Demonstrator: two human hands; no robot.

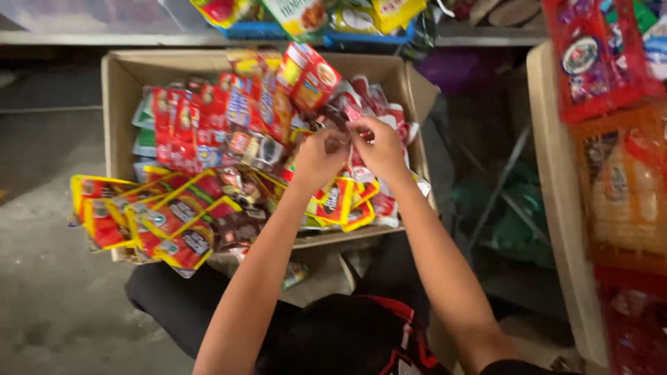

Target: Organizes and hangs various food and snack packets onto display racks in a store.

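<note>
Both hands meet over an open cardboard box (pixel 118 76) full of small snack sachets. My left hand (pixel 318 157) and my right hand (pixel 379 147) pinch the same small dark sachet (pixel 338 125) between their fingertips, held just above the pile. Red sachet strips (pixel 208 121) lie at the box's left and back. Strips of red and yellow sachets (pixel 149 222) hang over the box's front left edge. More red and yellow sachets (pixel 340 205) sit right under my wrists.
A shelf edge (pixel 556 180) with red and orange snack packs (pixel 625 180) stands at the right. Blue trays of packets (pixel 326 24) line the top. Grey concrete floor (pixel 48 278) lies at the left. My dark-clothed lap (pixel 347 333) is below the box.
</note>
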